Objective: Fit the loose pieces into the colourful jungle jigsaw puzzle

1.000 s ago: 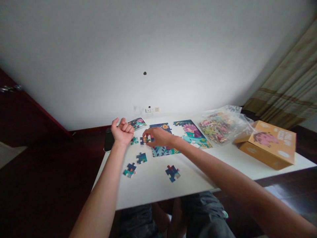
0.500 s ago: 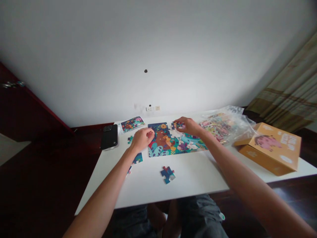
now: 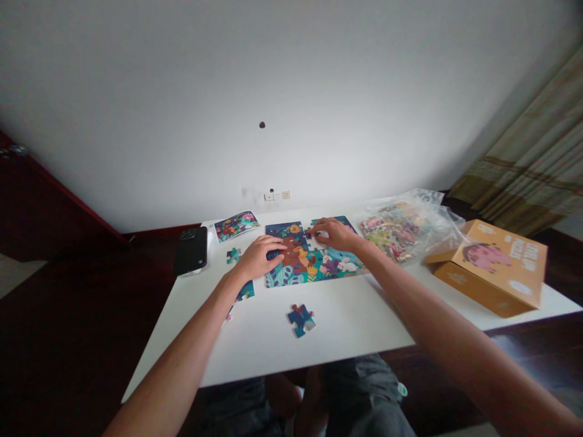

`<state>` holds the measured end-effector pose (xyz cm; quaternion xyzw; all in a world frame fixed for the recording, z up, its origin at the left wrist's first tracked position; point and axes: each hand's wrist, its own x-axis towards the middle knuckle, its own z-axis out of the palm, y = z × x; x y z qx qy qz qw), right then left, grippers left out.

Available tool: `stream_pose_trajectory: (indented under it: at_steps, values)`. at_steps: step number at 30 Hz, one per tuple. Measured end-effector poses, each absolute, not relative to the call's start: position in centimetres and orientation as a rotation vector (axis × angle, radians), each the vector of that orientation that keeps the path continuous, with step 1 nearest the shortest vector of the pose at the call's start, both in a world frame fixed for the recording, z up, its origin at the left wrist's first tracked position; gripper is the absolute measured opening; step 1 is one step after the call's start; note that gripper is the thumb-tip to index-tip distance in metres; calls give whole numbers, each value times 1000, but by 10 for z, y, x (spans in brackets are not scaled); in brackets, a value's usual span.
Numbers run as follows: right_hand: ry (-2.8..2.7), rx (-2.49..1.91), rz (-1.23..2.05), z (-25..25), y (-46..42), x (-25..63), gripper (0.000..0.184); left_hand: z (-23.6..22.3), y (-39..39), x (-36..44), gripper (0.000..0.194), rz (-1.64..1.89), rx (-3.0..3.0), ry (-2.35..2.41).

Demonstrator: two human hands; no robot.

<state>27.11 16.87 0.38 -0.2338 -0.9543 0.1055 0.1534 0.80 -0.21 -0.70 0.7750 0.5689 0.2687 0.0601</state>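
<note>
A partly joined jigsaw puzzle (image 3: 294,276) lies on the white table, showing a bear and white rabbits. A white gap breaks its upper middle. My right hand (image 3: 334,233) is over that gap, its fingers bent down on a dark puzzle piece (image 3: 322,234), which they mostly cover. At the puzzle's left edge, my left hand (image 3: 259,260) rests with fingers stretched over the bear's side, holding nothing. One loose blue piece (image 3: 300,320) lies in front of the puzzle. A teal piece (image 3: 234,255) and a dark blue one (image 3: 246,291) lie near my left hand and wrist.
A picture sheet (image 3: 237,226) stands behind my left hand, beside a black phone (image 3: 191,250) at the table's left edge. To the right are clear plastic bags of colourful pieces (image 3: 396,233) and an orange box (image 3: 494,261). The wall runs behind the table (image 3: 255,352).
My right hand has come down and slightly left toward the gap. The fingers of my left hand have uncurled onto the puzzle's left part. The view has shifted slightly.
</note>
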Motion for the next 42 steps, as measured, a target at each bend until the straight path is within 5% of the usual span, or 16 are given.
stream_pose_trajectory:
  at_steps: [42]
  values:
    - [-2624, -833, 196, -1, 150, 252, 28, -15, 1, 7, 29, 816, 2330, 1664]
